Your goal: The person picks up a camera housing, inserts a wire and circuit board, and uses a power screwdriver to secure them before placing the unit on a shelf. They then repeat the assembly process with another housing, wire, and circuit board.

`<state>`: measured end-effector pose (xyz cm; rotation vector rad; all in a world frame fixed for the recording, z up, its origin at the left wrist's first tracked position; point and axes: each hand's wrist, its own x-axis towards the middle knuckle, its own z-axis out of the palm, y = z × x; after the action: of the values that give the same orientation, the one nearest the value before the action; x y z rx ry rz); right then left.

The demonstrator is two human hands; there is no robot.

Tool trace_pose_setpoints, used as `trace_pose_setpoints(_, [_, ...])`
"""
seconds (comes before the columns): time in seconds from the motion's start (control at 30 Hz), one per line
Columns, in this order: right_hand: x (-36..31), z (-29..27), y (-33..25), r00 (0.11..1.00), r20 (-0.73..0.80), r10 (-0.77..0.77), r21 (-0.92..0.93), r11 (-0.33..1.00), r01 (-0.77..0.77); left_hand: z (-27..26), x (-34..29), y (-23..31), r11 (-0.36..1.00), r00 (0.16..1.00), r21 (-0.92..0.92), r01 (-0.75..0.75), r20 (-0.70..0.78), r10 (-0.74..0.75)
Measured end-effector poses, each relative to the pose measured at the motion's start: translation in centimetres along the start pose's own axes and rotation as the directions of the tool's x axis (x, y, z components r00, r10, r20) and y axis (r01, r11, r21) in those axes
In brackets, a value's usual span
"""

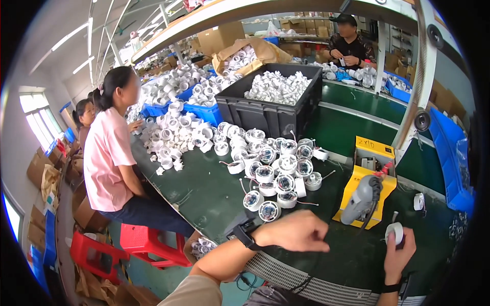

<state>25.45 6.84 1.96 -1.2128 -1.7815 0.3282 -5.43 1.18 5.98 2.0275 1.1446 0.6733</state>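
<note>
Head view. Right hand (397,251), at 5 o'clock, has its fingers closed around a small white round housing (394,232), held upright above the table (204,194). Left hand (300,232), at 6 o'clock, is loosely curled and holds nothing. Judged step: one unit picked for fitting. The next move likely calls for the grey driver (361,199) in the yellow stand (375,153), just at 11 o'clock of the housing. The housing looks plain, clean and white.

Factory assembly line, green workbench (204,194), parts crate (265,115)
</note>
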Motion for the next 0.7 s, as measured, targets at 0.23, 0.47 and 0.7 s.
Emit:
trace_pose_setpoints(0.23, [-3.9, 2.6, -4.4, 0.749, 0.147, -0.646, 0.061, 0.762, 0.645, 7.9, 1.8, 0.7, 0.793, 0.989, -0.609, 0.02, 0.127, 0.073])
trace_pose_setpoints(0.47, [-2.4, 3.0, -4.1, 0.961, 0.139, -0.237, 0.35, 0.92, 0.177, 6.4, 1.1, -0.5, 0.834, 0.997, -0.55, -0.052, 0.022, 0.076])
trace_pose_setpoints(0.7, [-2.2, 3.3, -3.6, 0.825, 0.551, -0.128, 0.562, 0.787, -0.253, 6.4, 1.3, -0.2, 0.653, 0.988, -0.745, 0.141, 0.143, -0.05])
